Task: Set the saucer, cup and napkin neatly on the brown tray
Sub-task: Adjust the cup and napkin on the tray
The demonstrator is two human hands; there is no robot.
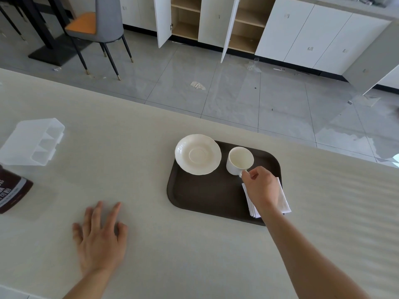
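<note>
Head view: a brown tray (207, 195) lies on a pale table (151, 147), right of the scene's middle. At the tray's far left corner sits a white saucer (198, 154), tilted, its far left edge overhanging the tray's rim. Just right of it stands a white cup (239, 160), upright and with nothing inside, on the tray's dark surface beside the saucer, not on it. Whether the two touch cannot be told.

The right hand (262, 186) reaches in from the near right, its thumb and forefinger pinched together on the cup's handle at the cup's near right side. Beneath that hand and wrist a folded white napkin (282, 201) lies at the tray's near right corner, its right edge hanging over the rim; the hand hides its middle.

The left hand (100, 238) rests flat on the table, well left of the tray, fingers spread apart and holding nothing.

At the table's far left is a clear plastic container (32, 143) lying on its side, and near it, at the left edge, a dark brown packet (13, 195) with white print, partly cut off.

Beyond the table is a grey tiled floor (237, 93), a grey chair (103, 22) with an orange seat, and white cabinets (302, 31), two doors standing open.
</note>
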